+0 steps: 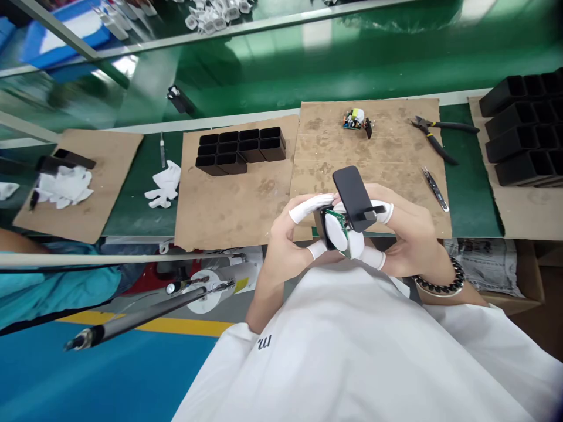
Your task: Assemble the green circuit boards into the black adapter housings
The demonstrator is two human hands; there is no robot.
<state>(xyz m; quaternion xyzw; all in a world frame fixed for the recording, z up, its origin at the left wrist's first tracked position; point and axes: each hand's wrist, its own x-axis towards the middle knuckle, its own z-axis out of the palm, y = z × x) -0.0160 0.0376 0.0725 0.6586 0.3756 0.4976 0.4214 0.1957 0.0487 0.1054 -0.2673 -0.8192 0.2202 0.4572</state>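
Close to my body, above the front edge of the table, both hands work at one assembly. My left hand [285,237], with white finger cots on thumb and finger, is closed around a small black plastic case [322,227]. A green circuit board [338,218] sits at the case's opening; how deep it goes in cannot be made out. My right hand [404,231], also in white finger cots, grips the board's side. A flat black end plate [353,192] stands up from the board and hides part of the right fingers.
Black open cases [246,149] stand in rows on cardboard, more cases [523,132] at far right. A loose circuit board [354,119], cutting pliers [433,132] and tweezers [435,189] lie ahead. White gloves [166,183] lie left. A person's teal sleeve [57,287] and a metal rod [141,316] are at left.
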